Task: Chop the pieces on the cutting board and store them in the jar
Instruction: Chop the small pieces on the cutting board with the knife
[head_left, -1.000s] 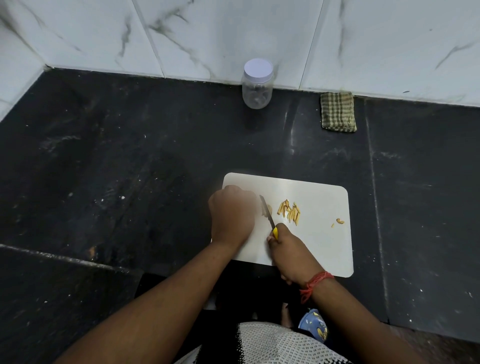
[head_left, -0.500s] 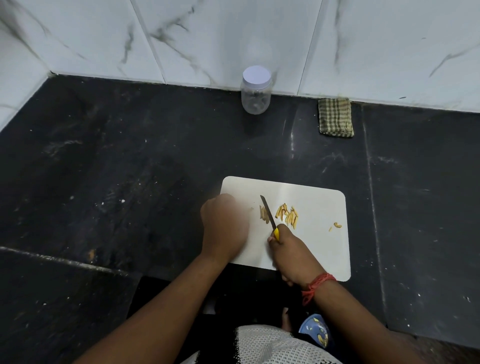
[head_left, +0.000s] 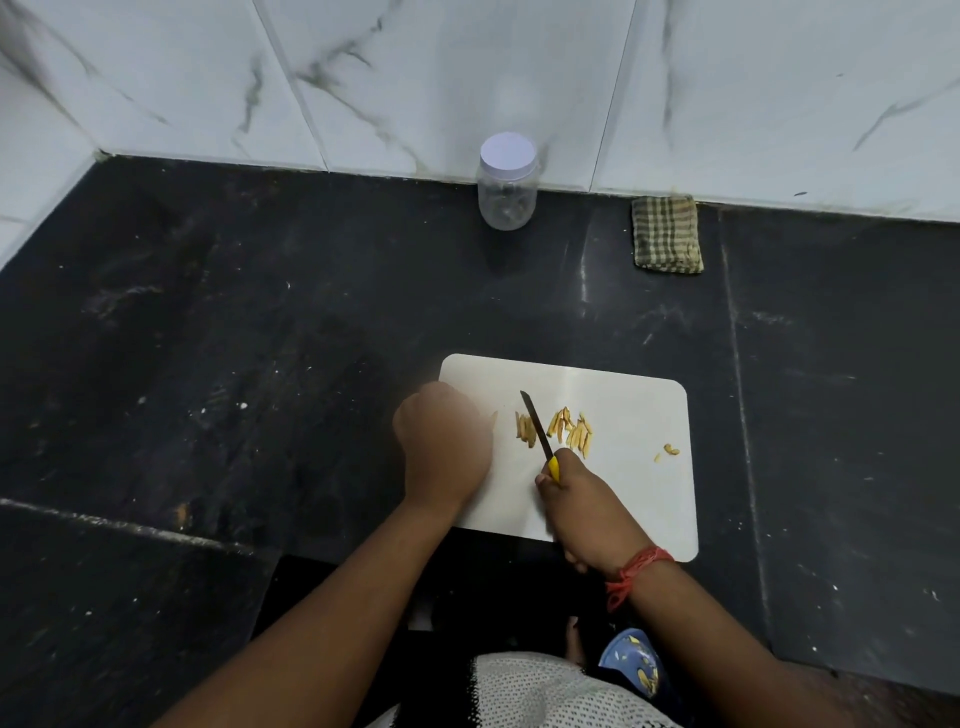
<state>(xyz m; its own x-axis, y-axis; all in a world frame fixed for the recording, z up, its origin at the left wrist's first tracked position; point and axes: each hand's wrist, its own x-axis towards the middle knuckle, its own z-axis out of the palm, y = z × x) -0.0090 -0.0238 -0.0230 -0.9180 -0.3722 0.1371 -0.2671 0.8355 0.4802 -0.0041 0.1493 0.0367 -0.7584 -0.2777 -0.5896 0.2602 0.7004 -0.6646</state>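
White marble-veined wall tiles (head_left: 441, 78) meet a scuffed black stone counter (head_left: 208, 338).

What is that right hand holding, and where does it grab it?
The right hand grips a small dark-bladed knife by its yellow handle.

Both my forearms reach forward from the bottom of the view, bare to the wrists. My left hand (head_left: 444, 444) is knuckles-up, curled into a loose fist, a little blurred; I can't tell whether it holds anything underneath. My right hand (head_left: 584, 506) sits just beside it, slightly nearer me, fingers (head_left: 545, 478) wrapped round the yellow handle of the knife (head_left: 537, 428), blade pointing away and a little left. A red thread band (head_left: 636, 569) circles my right wrist.
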